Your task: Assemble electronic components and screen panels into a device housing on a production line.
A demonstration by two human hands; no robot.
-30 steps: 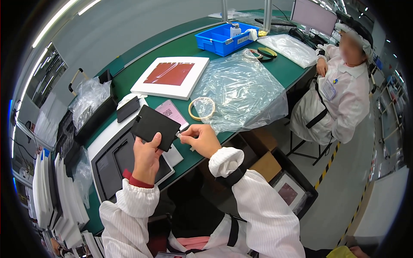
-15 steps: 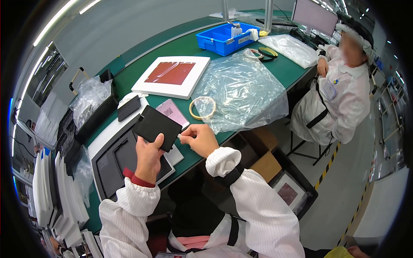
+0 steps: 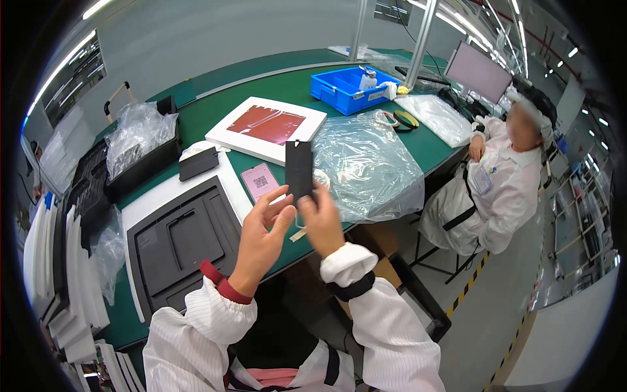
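Above the table's front edge I hold up a flat black rectangular panel (image 3: 299,171), tilted so that it looks narrow. My right hand (image 3: 322,222), slightly smeared by motion, grips its lower right part. Beside its lower left edge is my left hand (image 3: 262,238), fingers apart and holding nothing. Whether those fingertips touch the panel is unclear. Under the right hand a small cream strip (image 3: 298,235) shows. Left of my hands lies a black moulded frame (image 3: 186,242) on a white board. A pink card (image 3: 258,181) with a square code is behind the left fingertips.
Behind lies a white slab (image 3: 222,130) with a reddish-brown film. Clear plastic sheeting (image 3: 366,163) covers the table's right part, below a blue bin (image 3: 349,101). A smaller black piece (image 3: 198,164) rests near the white board. A seated person (image 3: 503,176) is at the right.
The black panel has moved right and been turned from broad face to narrow. My left hand has let go of it, and my right hand has gone from pinching its edge to gripping it.
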